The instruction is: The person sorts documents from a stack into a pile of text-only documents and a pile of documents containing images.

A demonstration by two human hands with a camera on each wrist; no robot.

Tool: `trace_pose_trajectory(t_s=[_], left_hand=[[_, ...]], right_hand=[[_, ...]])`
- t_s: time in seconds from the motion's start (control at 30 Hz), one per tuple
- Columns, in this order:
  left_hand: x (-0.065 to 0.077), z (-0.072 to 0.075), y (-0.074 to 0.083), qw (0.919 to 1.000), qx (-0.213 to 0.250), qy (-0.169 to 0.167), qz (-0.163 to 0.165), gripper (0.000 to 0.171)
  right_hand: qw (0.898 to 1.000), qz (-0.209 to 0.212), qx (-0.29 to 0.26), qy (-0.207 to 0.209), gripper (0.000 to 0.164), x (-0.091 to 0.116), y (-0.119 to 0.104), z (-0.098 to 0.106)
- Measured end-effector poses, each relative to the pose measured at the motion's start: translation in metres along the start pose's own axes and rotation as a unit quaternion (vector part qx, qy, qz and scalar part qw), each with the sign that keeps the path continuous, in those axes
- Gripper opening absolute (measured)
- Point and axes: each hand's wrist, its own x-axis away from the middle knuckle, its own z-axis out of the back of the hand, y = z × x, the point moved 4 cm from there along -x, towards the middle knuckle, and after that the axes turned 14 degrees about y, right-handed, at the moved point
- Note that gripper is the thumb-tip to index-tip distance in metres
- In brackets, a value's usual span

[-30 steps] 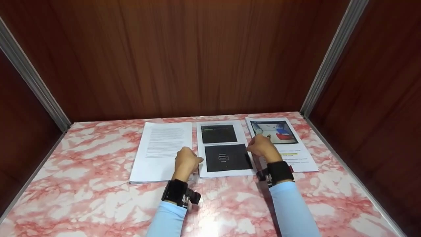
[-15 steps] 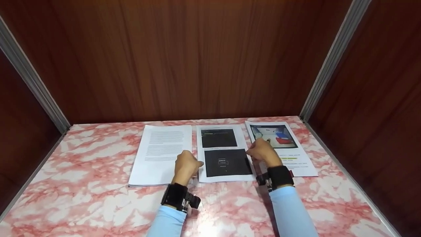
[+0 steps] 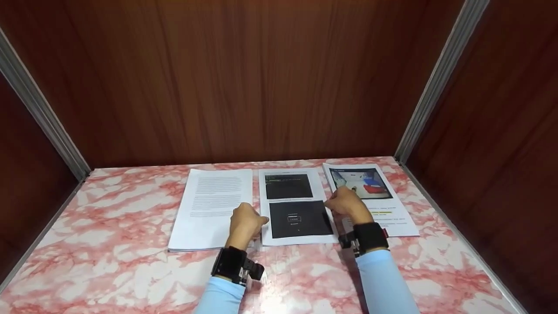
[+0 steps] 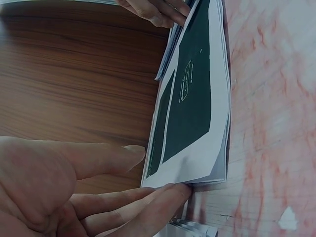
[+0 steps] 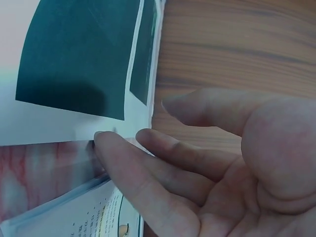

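The middle stack of printed paper (image 3: 296,240), its top sheet bearing two dark pictures, lies flat between both hands in the head view. At its left edge is my left hand (image 3: 245,222); in the left wrist view its fingers (image 4: 170,200) touch the paper's side while the thumb stands apart above. My right hand (image 3: 347,205) is at the opposite edge. In the right wrist view, fairly straight fingertips (image 5: 106,140) meet that edge, and the thumb is held away from the paper. One corner of the stack shows slightly separated sheets in the left wrist view.
A text-covered paper stack (image 3: 209,235) lies left of the middle one, partly under the left hand. On the right is another stack (image 3: 399,231) with a colour picture. The pink-and-white marbled table (image 3: 109,244) ends at a brown wood-grain wall (image 3: 244,87).
Everything on the table sits lower in the head view, as the camera has tilted. Both hands stay at the middle stack's sides, with no clear movement of the paper.
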Motion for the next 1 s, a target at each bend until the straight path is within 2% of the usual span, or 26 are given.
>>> trace_pose_trajectory(t_s=[0.4,0.5,0.6,0.73,0.83,0.93,1.0], left_hand=[[-0.001,0.001,0.003,0.9998,0.009,0.006,-0.014,0.022],[0.001,0.002,0.003,0.9999,0.008,0.002,-0.015,0.023],[0.002,0.006,0.003,0.9999,0.007,0.001,-0.014,0.023],[0.005,0.015,0.013,0.9994,0.025,0.008,-0.024,0.023],[0.012,0.022,0.029,0.9977,0.046,0.015,-0.047,0.029],[0.024,0.024,0.049,0.9942,0.076,0.020,-0.073,0.031],[0.033,0.021,0.064,0.9899,0.103,0.029,-0.093,0.023]], right_hand=[[0.999,-0.031,-0.037,-0.012,0.025,0.001,0.002,0.002],[0.999,-0.026,-0.032,-0.015,0.027,0.001,0.003,0.002],[0.998,-0.024,-0.053,-0.025,0.030,0.003,0.001,0.007],[0.995,-0.010,-0.093,-0.041,0.034,0.006,-0.003,0.027],[0.993,0.029,-0.111,-0.035,0.034,0.007,-0.003,0.052],[0.990,0.072,-0.122,0.002,0.030,0.010,0.001,0.082],[0.987,0.094,-0.117,0.052,0.026,0.013,0.006,0.103]])
